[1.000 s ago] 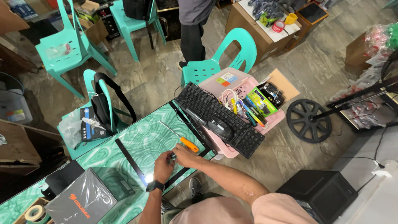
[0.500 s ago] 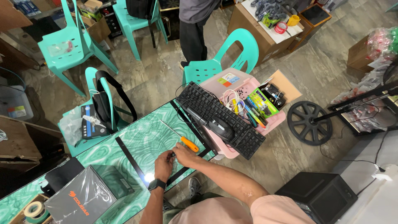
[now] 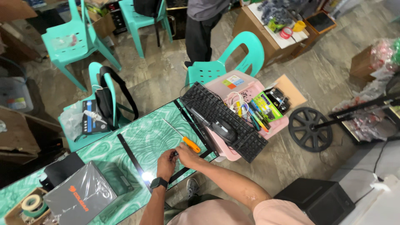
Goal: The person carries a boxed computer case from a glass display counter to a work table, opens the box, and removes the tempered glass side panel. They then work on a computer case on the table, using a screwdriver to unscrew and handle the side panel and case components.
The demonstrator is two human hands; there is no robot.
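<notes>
Looking down at the green marbled tabletop point(image 3: 137, 137) from my feed, both hands are bunched together at its near edge, right by the orange-handled screwdriver point(image 3: 183, 136). Left hand point(image 3: 166, 161) — the one with the dark watch on the wrist — has its fingers curled in, and right hand point(image 3: 186, 153) is curled too, fingertips meeting the left's over something tiny. I honestly can't tell what that small thing is, or whether either hand has a real grip on it; it's too small at this size.

The screwdriver lies flat on the tabletop, its orange handle just beside the right hand, maybe touching the knuckles, with the shaft pointing away toward the far edge. Nobody's holding it.

Working outward from the screwdriver: a black keyboard point(image 3: 223, 121) with a mouse point(image 3: 225, 131) on top sits just to the right, resting across a pink bin point(image 3: 250, 89) full of cables and tools. A long black strip point(image 3: 129, 154) lies on the tabletop to the left, and further left is a grey box point(image 3: 79, 196) — plus a roll of tape point(image 3: 31, 203) at the corner. Beyond the tabletop's far side there's a teal chair point(image 3: 227, 62) with someone standing behind it.
</notes>
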